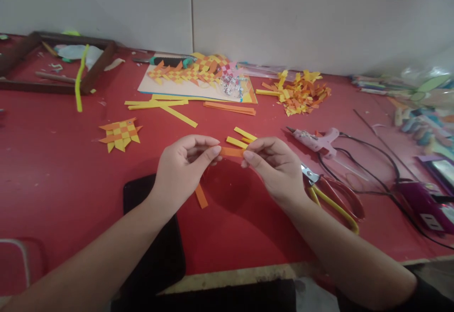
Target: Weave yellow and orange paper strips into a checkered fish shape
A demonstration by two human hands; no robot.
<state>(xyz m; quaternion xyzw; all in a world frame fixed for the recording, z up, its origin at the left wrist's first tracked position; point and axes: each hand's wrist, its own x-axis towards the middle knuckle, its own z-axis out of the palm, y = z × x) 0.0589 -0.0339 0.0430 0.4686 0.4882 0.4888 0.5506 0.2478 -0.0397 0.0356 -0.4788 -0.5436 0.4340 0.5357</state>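
An orange paper strip is stretched level between my two hands above the red table. My left hand pinches its left end between thumb and fingertips. The right end is pinched the same way by my right hand. Just behind the strip lie short yellow paper strips, partly covered by my right hand. Another orange strip shows below my left hand; its upper part is hidden. Left of my hands rests a woven orange and yellow paper fish.
A pink glue gun with a black cord and red-and-yellow-handled scissors lie at right. A black phone-like slab sits under my left forearm. Behind are loose yellow strips, orange strips, a scrap pile and a wooden frame.
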